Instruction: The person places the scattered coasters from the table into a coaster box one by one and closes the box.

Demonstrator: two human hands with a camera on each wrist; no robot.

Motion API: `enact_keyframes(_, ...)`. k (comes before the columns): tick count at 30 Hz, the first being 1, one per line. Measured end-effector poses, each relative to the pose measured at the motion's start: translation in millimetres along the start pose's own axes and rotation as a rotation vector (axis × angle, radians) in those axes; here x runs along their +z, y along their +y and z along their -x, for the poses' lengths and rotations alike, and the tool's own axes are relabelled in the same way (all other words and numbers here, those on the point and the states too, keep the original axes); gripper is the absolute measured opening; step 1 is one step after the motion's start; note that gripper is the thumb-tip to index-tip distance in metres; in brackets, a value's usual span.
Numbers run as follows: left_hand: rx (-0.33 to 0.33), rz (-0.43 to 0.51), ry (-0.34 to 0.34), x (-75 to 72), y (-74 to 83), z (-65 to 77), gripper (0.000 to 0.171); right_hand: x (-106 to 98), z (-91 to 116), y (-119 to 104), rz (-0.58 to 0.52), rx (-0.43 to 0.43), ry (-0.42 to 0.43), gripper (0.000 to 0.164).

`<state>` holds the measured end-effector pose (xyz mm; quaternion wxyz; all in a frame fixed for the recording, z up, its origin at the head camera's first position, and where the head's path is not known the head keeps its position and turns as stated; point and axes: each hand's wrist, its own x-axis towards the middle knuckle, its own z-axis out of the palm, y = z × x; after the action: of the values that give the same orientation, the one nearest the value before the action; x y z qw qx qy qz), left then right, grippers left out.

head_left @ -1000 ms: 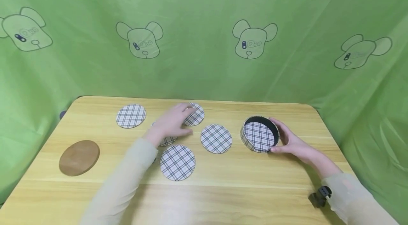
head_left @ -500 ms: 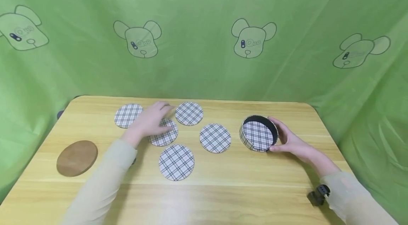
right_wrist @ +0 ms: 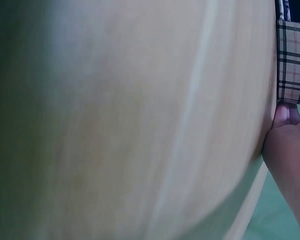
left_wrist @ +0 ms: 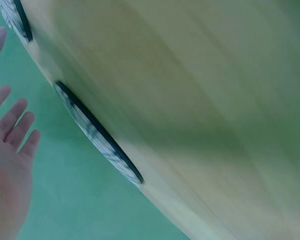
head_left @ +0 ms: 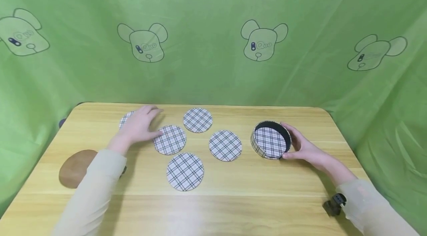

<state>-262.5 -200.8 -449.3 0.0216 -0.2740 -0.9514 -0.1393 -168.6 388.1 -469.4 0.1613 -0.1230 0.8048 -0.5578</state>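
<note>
My left hand [head_left: 138,126] hovers with loosely extended fingers over the far-left plaid coaster [head_left: 125,118], partly covering it. In the left wrist view that hand [left_wrist: 11,160] is apart from a dark-edged coaster [left_wrist: 97,134] on the table. My right hand [head_left: 307,150] grips the right side of a round plaid coaster holder [head_left: 271,126], thumb at the front and fingers behind. A plaid surface [head_left: 270,143] shows inside its black wall. The right wrist view shows the holder's checked outer wall [right_wrist: 294,62] beside my hand [right_wrist: 287,145].
Plaid coasters lie on the wooden table [head_left: 233,213]: one at the back [head_left: 198,120], one in the middle [head_left: 170,140], one nearer [head_left: 185,171], one toward the holder [head_left: 225,145]. My left sleeve overlaps a brown disc [head_left: 75,169]. A green curtain [head_left: 207,76] hangs behind.
My left hand has moved left, from over the back and middle coasters to over the far-left one, uncovering them. My right hand and the holder have stayed put.
</note>
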Motion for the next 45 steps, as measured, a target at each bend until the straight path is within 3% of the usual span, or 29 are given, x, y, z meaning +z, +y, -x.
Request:
enact_keyframes(10,-0.040,0.029,0.003,-10.6,-26.4,18.0,0.090,0,-1,2,0.010,0.010,0.002,0.117)
enact_keyframes(26,-0.200,0.098,-0.015,-18.8,-55.4,33.5,0.102,0,-1,1,0.011,-0.004,0.002,0.117)
enact_keyframes(33,-0.226,0.103,-0.066,-16.5,-57.7,32.7,0.105,0,0,1,0.012,0.001,0.002,0.118)
enact_keyframes(45,-0.207,0.085,-0.112,-9.8,-55.2,28.6,0.098,1,2,-3,-0.014,-0.013,0.002,0.118)
